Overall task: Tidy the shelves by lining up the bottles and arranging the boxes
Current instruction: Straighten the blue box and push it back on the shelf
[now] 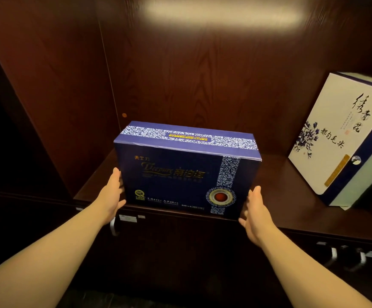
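Note:
A dark blue box [180,174] with white floral bands and a red round emblem stands upright on the dark wooden shelf [278,187], near its front edge. My left hand [111,194] lies flat against the box's left side, fingers pointing up. My right hand [256,214] presses the lower right side in the same way, so the box is held between both palms. A white box [340,134] with black calligraphy, a blue flower and a blue spine leans tilted at the right end of the same shelf. No bottles are in view.
The shelf sits in a dark wood cabinet with a back panel [202,74] and a left side wall [54,96]. Below the shelf edge are metal handles [114,227] [333,254] and small labels. Bare shelf lies between the two boxes.

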